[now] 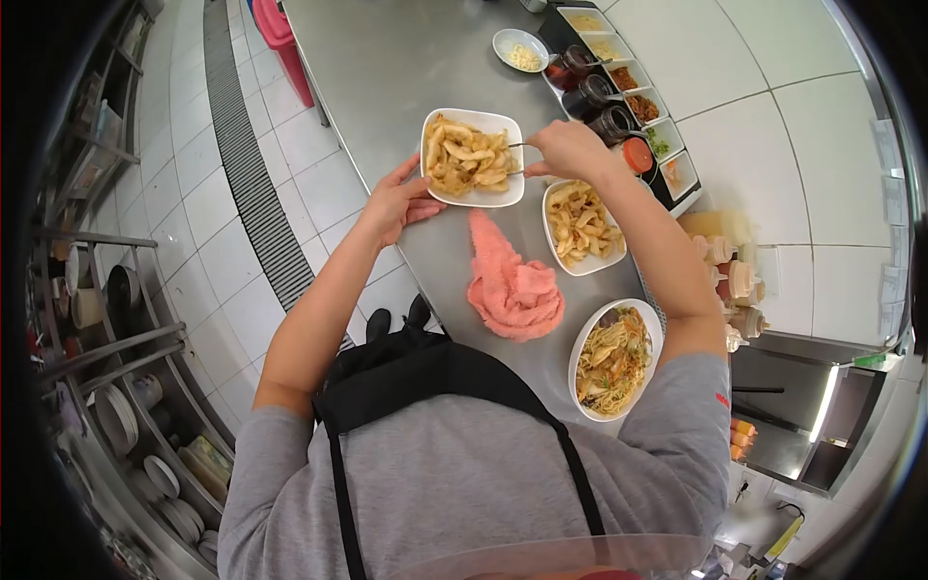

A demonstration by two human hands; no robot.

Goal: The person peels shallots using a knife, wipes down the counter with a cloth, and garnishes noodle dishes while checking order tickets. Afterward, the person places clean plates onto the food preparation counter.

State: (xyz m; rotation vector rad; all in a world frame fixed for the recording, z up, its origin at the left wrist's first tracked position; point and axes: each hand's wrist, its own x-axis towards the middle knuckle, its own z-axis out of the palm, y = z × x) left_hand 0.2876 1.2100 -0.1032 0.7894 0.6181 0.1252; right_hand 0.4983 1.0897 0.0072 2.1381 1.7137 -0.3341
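My left hand [398,201] grips the lower left corner of a square white bowl [502,197], thumb at the rim and fingers low along its side. Pale golden fried strips [466,155] fill this bowl. My right hand [572,153] is closed around thin metal tongs [518,145], whose two tips reach over the bowl's right rim, apart from each other. Below my right wrist stands a second white bowl [558,253] with similar fried strips. A crumpled pink cloth [517,295] lies on the steel counter [387,68], between the bowls and my body.
An oval white bowl of noodles [613,362] stands near my right elbow. Along the wall are a small dish of chopped garnish [520,50], dark jars [587,97] and a rack of toppings [642,104]. Squeeze bottles [739,280] stand farther right; shelves with plates [116,420] are at left.
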